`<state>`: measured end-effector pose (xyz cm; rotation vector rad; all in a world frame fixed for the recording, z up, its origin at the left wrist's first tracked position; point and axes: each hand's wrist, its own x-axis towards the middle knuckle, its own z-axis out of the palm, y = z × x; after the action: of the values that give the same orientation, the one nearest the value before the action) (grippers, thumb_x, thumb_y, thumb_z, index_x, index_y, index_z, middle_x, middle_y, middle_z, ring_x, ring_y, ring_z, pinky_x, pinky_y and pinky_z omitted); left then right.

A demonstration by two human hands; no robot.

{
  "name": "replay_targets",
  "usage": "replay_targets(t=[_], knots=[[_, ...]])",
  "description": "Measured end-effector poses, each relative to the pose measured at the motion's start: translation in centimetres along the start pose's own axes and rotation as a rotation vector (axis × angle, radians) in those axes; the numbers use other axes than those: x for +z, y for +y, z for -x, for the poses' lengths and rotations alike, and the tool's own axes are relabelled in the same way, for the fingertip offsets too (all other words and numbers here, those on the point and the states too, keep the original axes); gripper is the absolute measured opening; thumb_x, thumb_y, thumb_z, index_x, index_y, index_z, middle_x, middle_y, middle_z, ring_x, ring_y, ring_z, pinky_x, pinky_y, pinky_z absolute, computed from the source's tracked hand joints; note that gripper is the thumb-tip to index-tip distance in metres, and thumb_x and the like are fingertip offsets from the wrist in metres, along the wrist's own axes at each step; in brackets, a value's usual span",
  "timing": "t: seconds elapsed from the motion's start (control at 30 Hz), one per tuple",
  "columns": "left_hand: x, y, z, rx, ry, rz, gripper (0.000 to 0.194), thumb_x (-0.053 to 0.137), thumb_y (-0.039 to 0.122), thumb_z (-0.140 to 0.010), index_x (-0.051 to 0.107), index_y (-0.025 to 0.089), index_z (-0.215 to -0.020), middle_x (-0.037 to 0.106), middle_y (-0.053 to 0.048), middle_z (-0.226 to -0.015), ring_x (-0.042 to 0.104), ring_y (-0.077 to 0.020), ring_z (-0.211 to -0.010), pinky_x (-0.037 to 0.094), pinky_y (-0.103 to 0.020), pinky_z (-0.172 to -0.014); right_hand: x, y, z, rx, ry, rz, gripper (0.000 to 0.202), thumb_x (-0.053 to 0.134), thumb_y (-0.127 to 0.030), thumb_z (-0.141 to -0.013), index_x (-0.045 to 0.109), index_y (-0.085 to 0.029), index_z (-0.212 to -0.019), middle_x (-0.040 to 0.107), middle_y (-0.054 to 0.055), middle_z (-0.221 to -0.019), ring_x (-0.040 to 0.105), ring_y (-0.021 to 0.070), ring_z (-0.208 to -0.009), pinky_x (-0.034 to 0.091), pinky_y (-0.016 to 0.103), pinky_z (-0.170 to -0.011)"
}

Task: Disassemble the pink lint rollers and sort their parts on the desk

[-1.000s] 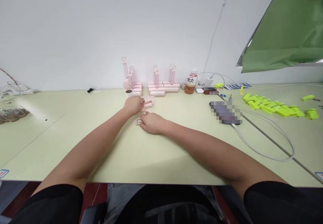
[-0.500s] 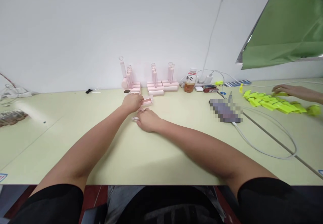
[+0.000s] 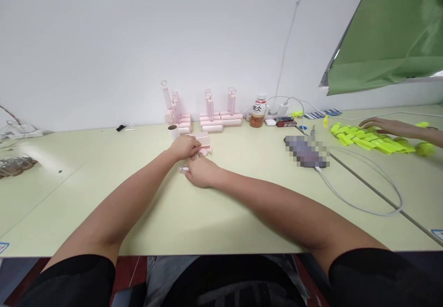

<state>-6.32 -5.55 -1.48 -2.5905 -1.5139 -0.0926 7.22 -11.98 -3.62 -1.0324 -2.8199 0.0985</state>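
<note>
My left hand (image 3: 184, 147) grips the left end of an open pink case (image 3: 205, 149) with curled fingers. Just below it, my right hand (image 3: 201, 170) is closed on a small clear item (image 3: 183, 169), whose end sticks out to the left; its fingertips meet the case's near side. What else lies between the two hands is hidden. A white cylinder with a dark top (image 3: 173, 132) stands behind my left hand. Behind the hands, pink boxes (image 3: 212, 126) lie in groups along the wall, with pink tubes (image 3: 210, 108) topped by heart-shaped loops upright on them.
A brown bottle (image 3: 258, 111) stands by the wall, near chargers and cables. A phone (image 3: 304, 152) with a white cable lies to the right. At the far right another person's hand (image 3: 380, 125) touches neon-yellow strips (image 3: 370, 139). Clear bags (image 3: 15, 165) lie far left.
Both hands have come slightly nearer along with the pink case, which now shows more fully, lid raised behind. The other person's hand has shifted left over the yellow strips.
</note>
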Motion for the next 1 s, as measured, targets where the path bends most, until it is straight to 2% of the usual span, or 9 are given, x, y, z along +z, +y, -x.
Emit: replay_targets(t=[0.13,0.3,0.43,0.57,0.63,0.7,0.77,0.87,1.0], knots=[[-0.4,0.0,0.4,0.066,0.008,0.03,0.029,0.046,0.025,-0.083,0.074,0.021,-0.088,0.071,-0.008,-0.086,0.063,-0.0222,-0.082,0.043,-0.032,-0.072,0.1,0.2,-0.5,-0.012,0.009,-0.024,0.032,0.048,-0.029,-0.09,0.066,-0.006,-0.104,0.066,0.024,-0.112,0.055,0.0364,-0.111,0.04,0.046,-0.094],[-0.6,-0.6,0.8,0.046,0.035,0.057,0.034,0.047,0.017,-0.075,0.074,0.019,-0.094,0.073,-0.008,-0.091,0.063,-0.025,-0.089,0.046,-0.034,-0.074,0.5,0.3,-1.4,-0.011,0.029,-0.048,0.034,0.047,-0.026,-0.09,0.065,-0.003,-0.107,0.065,0.026,-0.113,0.052,0.0371,-0.116,0.037,0.048,-0.1],[-1.0,-0.9,1.6,-0.102,0.134,0.158,0.04,0.045,0.016,-0.077,0.072,0.018,-0.107,0.073,-0.007,-0.104,0.064,-0.025,-0.096,0.048,-0.033,-0.078,1.2,0.7,-1.7,-0.011,0.048,-0.071,0.036,0.047,-0.029,-0.091,0.063,-0.003,-0.11,0.056,0.027,-0.128,0.046,0.0394,-0.124,0.04,0.049,-0.099],[-2.0,-0.1,3.5,-0.302,0.337,0.346,0.034,0.042,0.02,-0.083,0.07,0.018,-0.102,0.072,-0.004,-0.09,0.064,-0.0205,-0.082,0.048,-0.03,-0.072,1.5,1.1,-1.4,-0.027,0.11,-0.091,0.041,0.048,-0.028,-0.092,0.056,-0.004,-0.124,0.054,0.023,-0.132,0.043,0.0345,-0.128,0.032,0.047,-0.107],[-2.5,0.8,4.8,-0.356,0.391,0.441,0.029,0.041,0.028,-0.088,0.068,0.019,-0.091,0.069,-0.002,-0.077,0.061,-0.0181,-0.071,0.045,-0.028,-0.065,1.0,1.1,-1.0,0.005,0.169,-0.136,0.041,0.05,-0.028,-0.091,0.055,-0.005,-0.124,0.059,0.021,-0.125,0.049,0.0317,-0.122,0.036,0.044,-0.104],[-2.9,1.9,6.1,-0.317,0.354,0.489,0.031,0.041,0.039,-0.091,0.063,0.02,-0.079,0.064,0.0,-0.07,0.057,-0.0165,-0.065,0.041,-0.027,-0.059,0.1,1.0,-0.6,0.052,0.219,-0.177,0.035,0.048,-0.029,-0.092,0.058,-0.008,-0.118,0.064,0.019,-0.116,0.056,0.0301,-0.111,0.043,0.04,-0.091],[-3.0,2.9,7.0,-0.261,0.298,0.527,0.034,0.043,0.047,-0.091,0.058,0.02,-0.077,0.063,0.001,-0.068,0.056,-0.0158,-0.064,0.039,-0.026,-0.058,-0.8,0.9,0.1,0.069,0.244,-0.228,0.032,0.042,-0.032,-0.096,0.061,-0.012,-0.111,0.067,0.015,-0.107,0.061,0.0267,-0.097,0.045,0.035,-0.077],[-3.0,3.8,7.5,-0.254,0.313,0.652,0.032,0.046,0.048,-0.09,0.056,0.02,-0.078,0.062,0.001,-0.071,0.055,-0.0146,-0.064,0.039,-0.025,-0.058,-1.6,1.2,1.4,0.08,0.254,-0.389,0.029,0.044,-0.039,-0.095,0.06,-0.017,-0.104,0.068,0.008,-0.091,0.06,0.0197,-0.076,0.038,0.029,-0.062],[-2.6,3.5,7.0,-0.395,0.436,0.823,0.033,0.05,0.043,-0.087,0.047,0.019,-0.064,0.05,0.003,-0.057,0.045,-0.0112,-0.054,0.035,-0.024,-0.052,-1.2,2.6,3.8,0.113,0.229,-0.62,0.024,0.056,-0.041,-0.087,0.057,-0.019,-0.097,0.06,-0.001,-0.078,0.053,0.0144,-0.068,0.034,0.025,-0.061]])
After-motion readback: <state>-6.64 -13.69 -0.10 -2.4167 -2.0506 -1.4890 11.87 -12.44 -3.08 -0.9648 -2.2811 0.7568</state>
